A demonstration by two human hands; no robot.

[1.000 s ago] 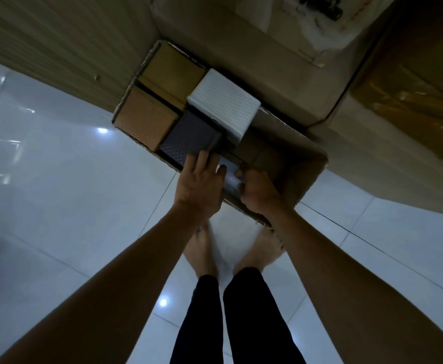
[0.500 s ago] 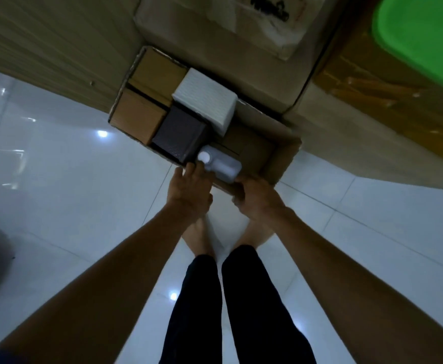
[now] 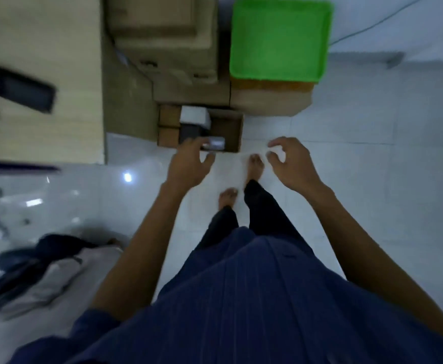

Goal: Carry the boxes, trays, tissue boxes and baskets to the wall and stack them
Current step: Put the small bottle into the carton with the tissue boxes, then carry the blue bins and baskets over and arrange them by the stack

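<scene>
An open cardboard box [image 3: 232, 132] stands on the floor against a stack of larger cartons [image 3: 178, 40]. Inside it are small brown boxes [image 3: 168, 119], a white box [image 3: 194, 117], a dark box [image 3: 190, 132] and a white bottle [image 3: 213, 145] at the near edge. A green tray [image 3: 278, 39] rests on another carton [image 3: 270, 97] to the right. My left hand [image 3: 188, 161] hovers just in front of the open box, fingers loosely spread, holding nothing. My right hand [image 3: 291, 161] hangs over the floor to the right of the box, fingers loosely curled and empty.
A light wooden table [image 3: 39, 74] with a dark flat object [image 3: 24, 89] lies to the left. Clothes or bags [image 3: 44, 264] are piled on the floor at lower left. White tiled floor [image 3: 372, 166] spreads to the right. My bare feet [image 3: 254, 166] stand just before the box.
Both hands have let go of the open box and lifted away from it. The view has pulled back and up, so the green tray and the table now show.
</scene>
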